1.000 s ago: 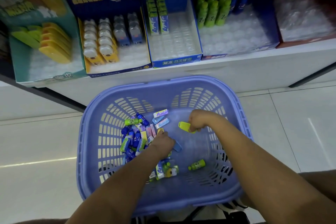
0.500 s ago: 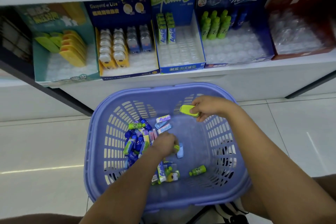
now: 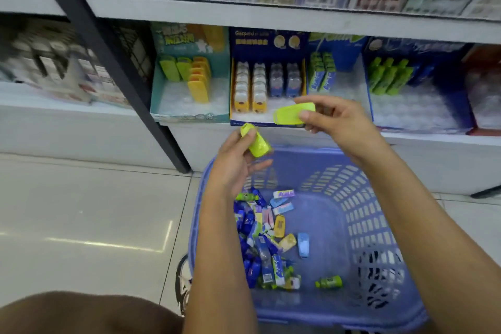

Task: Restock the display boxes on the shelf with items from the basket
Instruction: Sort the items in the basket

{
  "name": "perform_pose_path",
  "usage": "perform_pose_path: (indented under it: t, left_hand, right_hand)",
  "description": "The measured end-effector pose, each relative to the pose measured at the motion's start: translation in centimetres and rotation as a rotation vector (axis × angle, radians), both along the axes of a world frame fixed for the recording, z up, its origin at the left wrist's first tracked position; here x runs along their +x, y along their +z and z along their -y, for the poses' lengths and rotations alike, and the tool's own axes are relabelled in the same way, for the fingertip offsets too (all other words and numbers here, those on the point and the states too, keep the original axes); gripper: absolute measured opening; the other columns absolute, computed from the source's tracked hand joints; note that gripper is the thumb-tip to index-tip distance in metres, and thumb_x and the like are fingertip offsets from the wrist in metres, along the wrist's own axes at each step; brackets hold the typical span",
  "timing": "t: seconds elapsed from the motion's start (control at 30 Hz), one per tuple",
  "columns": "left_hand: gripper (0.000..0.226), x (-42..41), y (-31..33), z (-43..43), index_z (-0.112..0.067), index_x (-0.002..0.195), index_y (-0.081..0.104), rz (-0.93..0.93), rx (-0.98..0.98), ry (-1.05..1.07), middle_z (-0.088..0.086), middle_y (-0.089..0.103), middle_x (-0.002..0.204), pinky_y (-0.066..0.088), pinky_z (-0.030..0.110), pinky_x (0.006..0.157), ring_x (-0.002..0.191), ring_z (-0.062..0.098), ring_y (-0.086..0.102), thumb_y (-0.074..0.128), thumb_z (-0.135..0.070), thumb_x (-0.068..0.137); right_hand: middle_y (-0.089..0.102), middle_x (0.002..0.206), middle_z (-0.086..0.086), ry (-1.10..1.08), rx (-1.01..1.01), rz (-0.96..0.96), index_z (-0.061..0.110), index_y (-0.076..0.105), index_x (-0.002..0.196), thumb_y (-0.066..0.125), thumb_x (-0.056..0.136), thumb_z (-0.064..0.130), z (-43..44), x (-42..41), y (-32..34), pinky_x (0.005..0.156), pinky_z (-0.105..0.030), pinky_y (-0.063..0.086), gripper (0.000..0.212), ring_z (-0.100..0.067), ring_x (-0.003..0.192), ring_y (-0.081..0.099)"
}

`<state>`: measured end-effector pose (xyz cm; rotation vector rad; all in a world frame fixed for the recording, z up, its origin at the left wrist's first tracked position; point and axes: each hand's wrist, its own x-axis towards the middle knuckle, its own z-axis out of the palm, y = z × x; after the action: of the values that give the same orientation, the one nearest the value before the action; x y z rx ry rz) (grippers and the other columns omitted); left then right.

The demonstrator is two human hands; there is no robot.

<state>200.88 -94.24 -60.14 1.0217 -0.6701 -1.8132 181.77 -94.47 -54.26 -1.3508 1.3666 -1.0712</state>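
Left hand [image 3: 235, 160] fingers pinch a lime case [image 3: 257, 144], right hand [image 3: 339, 123] fingers pinch a second lime case [image 3: 291, 114], both raised above the basket [image 3: 379, 225] before the shelf [image 3: 271, 12]

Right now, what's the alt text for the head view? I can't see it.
The left hand holds a lime-green case over a blue basket of small packets; the right hand holds a second case in front of display boxes on a shelf.
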Motion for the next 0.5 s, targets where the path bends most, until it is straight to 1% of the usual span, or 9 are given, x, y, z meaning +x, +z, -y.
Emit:
perform_pose_path:
  t: [0.07,0.13,0.17,0.23,0.27,0.3,0.37,0.43,0.5]
  left_hand:
    - [0.011,1.8,1.2,0.2,-0.019,0.096,0.055,0.067,-0.069,0.122,0.004,0.064,0.077,0.055,0.026,0.053,0.066,0.016,0.07,0.047,-0.026,0.099]
    - [0.011,3.5,1.8,0.3,-0.021,0.098,0.055,0.149,-0.116,0.235,0.003,0.063,0.077,0.052,0.023,0.049,0.06,0.013,0.067,0.047,-0.028,0.099]
    - [0.009,4.3,1.8,0.3,-0.022,0.099,0.055,0.2,-0.138,0.283,0.002,0.062,0.076,0.05,0.021,0.048,0.057,0.011,0.064,0.049,-0.028,0.098]
    - [0.008,5.8,1.4,0.3,-0.02,0.103,0.056,0.313,-0.177,0.366,0.002,0.06,0.077,0.045,0.02,0.047,0.056,0.009,0.059,0.053,-0.024,0.096]
    - [0.013,6.5,1.1,0.4,-0.017,0.107,0.056,0.36,-0.184,0.402,0.002,0.06,0.079,0.044,0.021,0.049,0.057,0.009,0.057,0.055,-0.022,0.095]
    - [0.019,7.1,0.8,0.3,-0.014,0.111,0.056,0.395,-0.178,0.438,0.002,0.06,0.08,0.044,0.021,0.051,0.058,0.009,0.056,0.057,-0.021,0.093]
    - [0.026,8.1,0.4,0.3,-0.01,0.114,0.058,0.437,-0.151,0.507,0.001,0.063,0.08,0.044,0.019,0.051,0.057,0.006,0.055,0.062,-0.021,0.09]
    - [0.026,8.9,0.1,0.3,-0.009,0.107,0.062,0.465,-0.122,0.557,-0.001,0.065,0.077,0.043,0.017,0.05,0.053,0.0,0.054,0.066,-0.025,0.087]
    - [0.024,9.5,0.0,0.5,-0.01,0.1,0.064,0.48,-0.102,0.577,-0.002,0.063,0.073,0.043,0.018,0.051,0.051,0.0,0.052,0.068,-0.028,0.085]
  right_hand:
    - [0.059,0.062,0.013,-0.012,-0.085,-0.006,0.016,0.065,0.107,0.067,0.084,0.007,1.7,2.7,1.0,0.061,-0.015,0.049,0.025,-0.003,0.059,0.059]
    - [0.066,0.073,0.008,-0.025,-0.187,-0.05,0.017,0.065,0.105,0.072,0.08,0.009,3.8,5.8,1.8,0.061,-0.015,0.049,0.027,-0.002,0.064,0.061]
    - [0.069,0.08,0.004,-0.024,-0.239,-0.09,0.019,0.067,0.106,0.073,0.079,0.011,4.9,7.3,2.1,0.065,-0.018,0.05,0.028,-0.003,0.07,0.062]
    - [0.072,0.097,-0.001,-0.011,-0.327,-0.218,0.019,0.069,0.112,0.073,0.079,0.018,7.3,10.3,2.4,0.077,-0.022,0.052,0.034,-0.004,0.084,0.061]
    - [0.071,0.104,-0.003,-0.006,-0.363,-0.307,0.017,0.067,0.116,0.072,0.08,0.02,8.7,11.8,2.4,0.08,-0.019,0.049,0.037,-0.004,0.089,0.06]
    - [0.071,0.107,-0.004,0.003,-0.385,-0.403,0.017,0.065,0.12,0.071,0.081,0.022,10.0,13.2,2.3,0.079,-0.018,0.046,0.039,-0.006,0.09,0.06]
    - [0.069,0.102,-0.007,0.051,-0.383,-0.544,0.017,0.062,0.123,0.068,0.083,0.023,12.5,15.9,1.9,0.077,-0.026,0.045,0.041,-0.015,0.085,0.058]
    - [0.066,0.106,-0.009,0.123,-0.365,-0.646,0.014,0.06,0.119,0.068,0.083,0.02,14.6,18.0,1.7,0.081,-0.032,0.047,0.037,-0.017,0.087,0.055]
    - [0.064,0.11,-0.009,0.176,-0.353,-0.779,0.014,0.062,0.112,0.07,0.08,0.016,16.1,19.2,1.6,0.085,-0.035,0.048,0.033,-0.021,0.094,0.057]
